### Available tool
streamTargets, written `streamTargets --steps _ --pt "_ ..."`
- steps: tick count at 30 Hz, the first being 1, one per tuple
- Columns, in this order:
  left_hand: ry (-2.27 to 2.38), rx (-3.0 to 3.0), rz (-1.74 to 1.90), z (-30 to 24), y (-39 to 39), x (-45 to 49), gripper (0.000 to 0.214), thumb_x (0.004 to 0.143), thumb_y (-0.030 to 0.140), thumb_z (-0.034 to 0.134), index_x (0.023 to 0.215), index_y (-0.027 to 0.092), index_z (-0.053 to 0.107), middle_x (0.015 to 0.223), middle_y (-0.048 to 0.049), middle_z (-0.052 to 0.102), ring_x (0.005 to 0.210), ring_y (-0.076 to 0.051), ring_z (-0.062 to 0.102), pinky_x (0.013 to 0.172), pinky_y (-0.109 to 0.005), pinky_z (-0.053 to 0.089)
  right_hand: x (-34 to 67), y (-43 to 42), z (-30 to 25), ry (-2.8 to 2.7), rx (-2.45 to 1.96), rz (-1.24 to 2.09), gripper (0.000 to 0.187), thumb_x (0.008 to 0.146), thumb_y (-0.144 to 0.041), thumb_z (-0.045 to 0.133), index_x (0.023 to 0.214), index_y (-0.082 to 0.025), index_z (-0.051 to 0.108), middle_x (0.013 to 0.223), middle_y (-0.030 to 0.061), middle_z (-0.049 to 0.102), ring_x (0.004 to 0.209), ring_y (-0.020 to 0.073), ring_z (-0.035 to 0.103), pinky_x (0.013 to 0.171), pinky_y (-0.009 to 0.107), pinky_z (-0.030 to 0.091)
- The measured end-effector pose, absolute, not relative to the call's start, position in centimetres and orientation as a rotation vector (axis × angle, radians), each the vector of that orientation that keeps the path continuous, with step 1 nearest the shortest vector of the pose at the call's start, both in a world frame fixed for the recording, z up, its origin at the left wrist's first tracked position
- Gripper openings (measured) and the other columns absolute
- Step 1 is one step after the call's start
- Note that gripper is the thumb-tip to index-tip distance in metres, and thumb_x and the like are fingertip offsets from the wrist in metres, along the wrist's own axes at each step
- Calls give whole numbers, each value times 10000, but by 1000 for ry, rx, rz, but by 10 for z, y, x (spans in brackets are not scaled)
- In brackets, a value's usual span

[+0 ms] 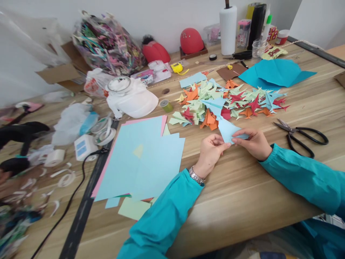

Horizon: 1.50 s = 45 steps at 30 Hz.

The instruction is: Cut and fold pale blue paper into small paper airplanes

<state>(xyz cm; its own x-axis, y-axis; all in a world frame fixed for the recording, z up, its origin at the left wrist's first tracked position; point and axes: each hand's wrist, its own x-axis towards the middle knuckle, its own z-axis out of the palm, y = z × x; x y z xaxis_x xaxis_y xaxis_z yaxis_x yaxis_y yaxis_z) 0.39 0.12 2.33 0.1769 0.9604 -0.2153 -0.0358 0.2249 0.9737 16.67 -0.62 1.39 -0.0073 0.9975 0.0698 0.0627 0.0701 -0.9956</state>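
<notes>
Pale blue is the folded sheet (228,130), pinched from both sides low and right of the frame's centre. The left hand's fingers (219,145) close narrowly on its lower left edge, and the right hand's fingers (238,133) press its right flap flat. The left hand (211,151), with a wristwatch (196,176) at its cuff, and the right hand (253,144) both rest on the desk (242,194), so the sheet lies against the wood and is not lifted.

The grip is light and only at the edges. If one thumb slides, the layers could shift and a crease would likely set crooked; thin paper keeps a wrong fold.

The sheet's upper tip reaches up to the pile of folded paper shapes (229,100), seemingly touching its near edge. Turning or tugging the sheet could catch orange or green pieces there and drag them out of the heap.

Right of the right hand, near its sleeve, lie black-handled scissors (299,135) with the blades apart. A sweep of that forearm could knock them or meet a blade.

Left of centre, a loose stack of blue sheets (142,158) lies close to the left sleeve. An elbow drawn back could fan it toward the desk's near edge.
</notes>
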Motion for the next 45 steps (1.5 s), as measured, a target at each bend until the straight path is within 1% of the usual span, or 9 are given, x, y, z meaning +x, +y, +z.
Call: streamTargets --steps 6,10,14,21,26,33,38,42,45 --pt "1123 1083 946 24 1 4 299 557 284 797 669 147 556 568 26 586 427 -41 430 403 -173 312 168 -5 11 -1229 -1182 1178 346 535 -432 826 761 -192 721 615 15 685 550 167 638 592 310 554" --pt "1064 1152 911 28 1 3 272 608 301 776 703 144 575 609 26 584 458 -48 464 439 -181 368 168 -6 10 -1264 -1161 1165 297 565 -393 819 758 -189 723 609 13 691 563 159 644 604 291 552" --pt "1021 1186 866 28 2 3 282 635 326 766 755 136 594 653 10 617 515 -72 530 502 -199 431 168 -6 9 -1319 -1140 1132 281 601 -403 795 756 -179 725 633 24 702 572 162 654 593 287 552" --pt "1013 1175 828 25 5 1 237 657 298 754 706 127 598 611 15 608 488 -64 518 493 -194 425 168 -6 8 -1343 -1119 1118 248 629 -381 781 773 -185 733 617 18 699 579 160 653 609 292 560" --pt "1002 1205 750 26 6 0 233 707 319 713 780 116 626 690 -28 658 556 -88 574 547 -211 452 167 -7 9 -1312 -1108 1138 240 647 -384 769 784 -189 734 708 32 723 610 167 668 614 299 571" --pt "1013 1282 652 30 6 -3 228 735 329 685 761 106 643 745 -62 676 567 -91 571 546 -212 448 168 -6 10 -1349 -1130 1094 220 659 -352 761 794 -180 735 734 39 730 641 166 669 637 287 562" --pt "984 1362 581 30 9 -7 255 763 357 648 718 106 665 698 -63 670 571 -98 564 559 -219 445 168 -6 9 -1352 -1148 1063 214 659 -358 757 787 -188 737 767 45 732 691 182 675 641 292 560" --pt "979 1361 562 29 10 -8 257 780 346 617 676 114 654 643 -50 657 547 -93 548 541 -211 427 168 -6 9 -1338 -1139 1102 227 648 -367 764 786 -189 731 768 40 723 664 175 664 626 296 559" --pt "1006 1353 607 27 9 -6 265 794 338 595 641 122 614 589 -31 631 507 -84 530 506 -202 404 168 -7 9 -1316 -1133 1152 270 656 -394 758 830 -190 720 759 33 706 632 168 648 620 307 554"
